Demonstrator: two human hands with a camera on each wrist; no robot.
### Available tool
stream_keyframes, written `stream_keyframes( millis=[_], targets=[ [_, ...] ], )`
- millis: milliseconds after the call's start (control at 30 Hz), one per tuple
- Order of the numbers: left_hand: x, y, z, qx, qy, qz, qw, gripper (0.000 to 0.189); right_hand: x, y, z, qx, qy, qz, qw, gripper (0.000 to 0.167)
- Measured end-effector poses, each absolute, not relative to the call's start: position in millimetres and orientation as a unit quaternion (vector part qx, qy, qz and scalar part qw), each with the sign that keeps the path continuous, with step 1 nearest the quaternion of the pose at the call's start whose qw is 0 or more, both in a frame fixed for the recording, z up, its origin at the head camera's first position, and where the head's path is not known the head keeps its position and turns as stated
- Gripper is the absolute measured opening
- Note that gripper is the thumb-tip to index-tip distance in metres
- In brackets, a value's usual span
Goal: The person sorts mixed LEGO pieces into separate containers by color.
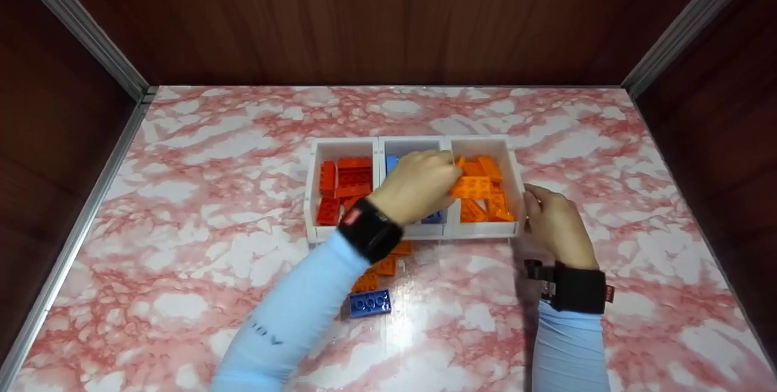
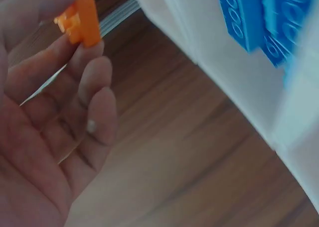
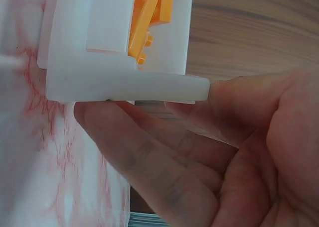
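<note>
Over the right compartment of a white three-part box [image 1: 482, 230], my left hand [image 1: 419, 185] pinches an orange toy brick [image 1: 471, 187]. The left wrist view shows this orange brick [image 2: 88, 18] between thumb and fingertips. My right hand [image 1: 558, 222] grips the box's right end, with the thumb at the rim and the fingers along the outer side of the wall [image 3: 149, 86]. Orange bricks [image 1: 498, 204] lie in the right compartment and red bricks [image 1: 354, 176] in the left one. Blue bricks [image 2: 249, 23] are in the middle compartment, partly hidden by my left hand in the head view.
In front of the box, several loose orange bricks [image 1: 366, 281] lie on the marbled tabletop [image 1: 455, 319], partly behind my left forearm. A dark blue brick [image 1: 370, 303] is nearer to me. Brown wood-grain panels [image 1: 388, 22] surround the table at the back and sides.
</note>
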State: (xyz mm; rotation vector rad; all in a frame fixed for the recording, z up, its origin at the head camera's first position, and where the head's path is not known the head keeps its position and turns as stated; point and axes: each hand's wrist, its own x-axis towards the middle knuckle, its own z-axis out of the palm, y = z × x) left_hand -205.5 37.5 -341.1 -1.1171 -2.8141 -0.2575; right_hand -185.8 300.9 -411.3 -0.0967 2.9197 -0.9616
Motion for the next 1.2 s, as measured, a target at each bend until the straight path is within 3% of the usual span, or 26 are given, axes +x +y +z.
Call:
stream_keyframes(
  millis=[200,367,667,900,1200],
  targets=[
    [-224,76,-360,-0.347,-0.935,-0.056,0.045,0.011,-183,303,-413,-0.031,0.954,-0.297,0.023,0.046],
    [-223,77,-375,-0.336,-0.940,-0.052,0.042,0.010,-183,298,-413,-0.042,0.954,-0.298,0.018,0.045],
    [-187,15,-374,-0.318,-0.936,-0.132,0.078,0.013,-187,292,-407,-0.042,0.955,-0.293,0.024,0.045],
    [-144,-41,-403,-0.298,-0.934,-0.171,0.094,0.014,-187,294,-407,-0.032,0.958,-0.284,0.025,0.046],
    [-111,-69,-443,-0.262,-0.953,-0.145,0.044,0.046,-184,298,-412,-0.026,0.955,-0.295,0.022,0.047]
  ],
)
